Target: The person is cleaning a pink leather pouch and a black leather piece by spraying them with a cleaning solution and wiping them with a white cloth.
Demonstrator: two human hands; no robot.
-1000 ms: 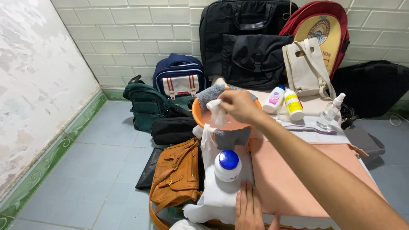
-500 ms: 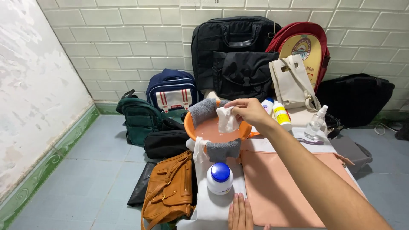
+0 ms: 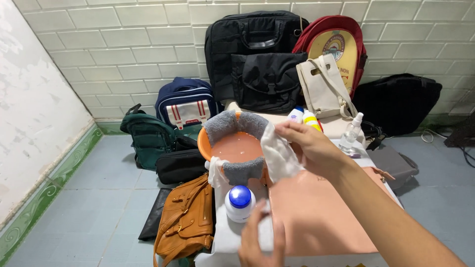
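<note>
Right hand [image 3: 309, 146] pinched shut on white cloth [image 3: 278, 157] — cloth hanging from fingertips, held just beside the right rim of orange basin [image 3: 204, 142], above the left edge of the pink bag [image 3: 316, 212]. Left hand [image 3: 260, 242] at bottom of view, fingers curled up and touching the lower end of the same white cloth; firm grip or mere touch — cannot tell.

Basin on the worktop [image 3: 336, 126], holding pale pinkish water. Two grey towels draped over the rim: one at the back [image 3: 230, 123], one at the front [image 3: 242, 172]. Small white rag [image 3: 215, 170] hanging over the front-left rim. White jar with blue cap [image 3: 240, 202] upright just in front of basin, standing on a white sheet [image 3: 225, 237], near left hand.

Behind right hand: two white bottles [image 3: 303, 117], partly hidden, then clear spray bottle [image 3: 351, 132] to the right. Cream tote [image 3: 324, 86], black laptop bag [image 3: 257, 54] and red-yellow backpack [image 3: 341, 47] stacked against tiled wall [image 3: 123, 49].

On the floor, left of worktop: tan leather handbag [image 3: 185, 220] leaning at the worktop's edge, black pouch [image 3: 179, 165], dark green backpack [image 3: 146, 138], navy backpack [image 3: 185, 104]. Black bag [image 3: 398, 101] on the floor at right, well apart from both hands.
</note>
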